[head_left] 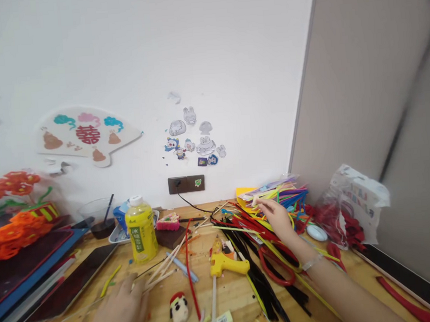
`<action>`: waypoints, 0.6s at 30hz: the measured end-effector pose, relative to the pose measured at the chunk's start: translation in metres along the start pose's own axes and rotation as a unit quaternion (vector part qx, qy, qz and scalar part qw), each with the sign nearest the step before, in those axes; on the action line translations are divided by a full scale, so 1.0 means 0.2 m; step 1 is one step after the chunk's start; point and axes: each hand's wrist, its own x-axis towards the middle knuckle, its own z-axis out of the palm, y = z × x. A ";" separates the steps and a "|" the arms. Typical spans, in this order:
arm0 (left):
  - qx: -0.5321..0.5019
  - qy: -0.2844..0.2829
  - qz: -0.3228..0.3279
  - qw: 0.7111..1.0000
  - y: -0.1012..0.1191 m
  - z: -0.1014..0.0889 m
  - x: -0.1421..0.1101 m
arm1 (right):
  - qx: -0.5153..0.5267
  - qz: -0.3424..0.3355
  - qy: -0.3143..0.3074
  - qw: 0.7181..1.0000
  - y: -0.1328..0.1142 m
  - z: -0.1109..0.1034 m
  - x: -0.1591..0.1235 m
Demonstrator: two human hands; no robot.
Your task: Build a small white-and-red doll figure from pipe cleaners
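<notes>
Right hand (275, 216) stretched far across the pale wooden bench (157, 304), above the near edge of the heap of long, thin, many-coloured craft stems (296, 198) by the wall. Fingers drawn close together at an apparent small whitish scrap (255, 201); cannot tell for sure whether firmly pinched or just touched (too small and blurred). Left hand (118, 312) low over the bench, beside the slim pale wooden sticks (162, 278); grip also lost in the blur, cannot tell whether holding anything.

For clean handling, work with fingertips only and keep the wrist high. Lift straight up rather than dragging sideways through tangled stems. Carry the forearm clear of the large glossy red loop (289, 276) and the long, flat black strips (263, 276). Steady the near side with the left palm, without rolling the sticks.

Between the hands, squarely in the way: the yellow plastic glue gun (228, 265), best treated as hot (no sign either way), with a translucent white glue stick (214, 300) by the handle. Left of that, a long, thin red strip (190, 272) and a small white figure head with black patches and a red top (179, 310). Farther back, a yellow bottle with a white cap (141, 231), upright and easily knocked.
</notes>
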 end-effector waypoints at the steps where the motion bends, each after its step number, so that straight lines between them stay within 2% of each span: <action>1: -0.027 0.007 0.010 1.000 0.02 -0.01 0.00 | 0.015 -0.009 -0.019 1.000 -0.07 0.01 -0.04; 3: -0.130 0.028 0.009 0.991 0.07 -0.06 -0.01 | 0.043 -0.027 -0.070 0.996 -0.22 0.04 -0.15; 4: -0.206 0.027 -0.013 0.978 0.11 -0.09 -0.03 | 0.055 -0.035 -0.094 0.993 -0.29 0.06 -0.21; 5: -0.285 0.003 -0.035 0.958 0.16 -0.12 -0.05 | 0.069 -0.047 -0.130 0.988 -0.37 0.08 -0.28; 7: -0.419 -0.069 -0.051 0.904 0.26 -0.19 -0.11 | 0.108 -0.097 -0.241 0.959 -0.50 0.12 -0.41; 9: -0.513 -0.157 -0.049 0.842 0.35 -0.24 -0.16 | 0.145 -0.116 -0.301 0.935 -0.59 0.16 -0.51; 11: -0.563 -0.210 -0.044 0.798 0.42 -0.25 -0.20 | 0.168 -0.133 -0.326 0.921 -0.64 0.19 -0.59; 14: -0.621 -0.235 -0.054 0.746 0.46 -0.21 -0.23 | 0.191 -0.118 -0.315 0.922 -0.64 0.23 -0.66; 16: -0.635 -0.240 -0.066 0.732 0.46 -0.19 -0.23 | 0.213 -0.078 -0.303 0.926 -0.61 0.25 -0.68; 18: -0.633 -0.240 -0.070 0.733 0.46 -0.19 -0.23 | 0.256 -0.019 -0.303 0.918 -0.59 0.25 -0.69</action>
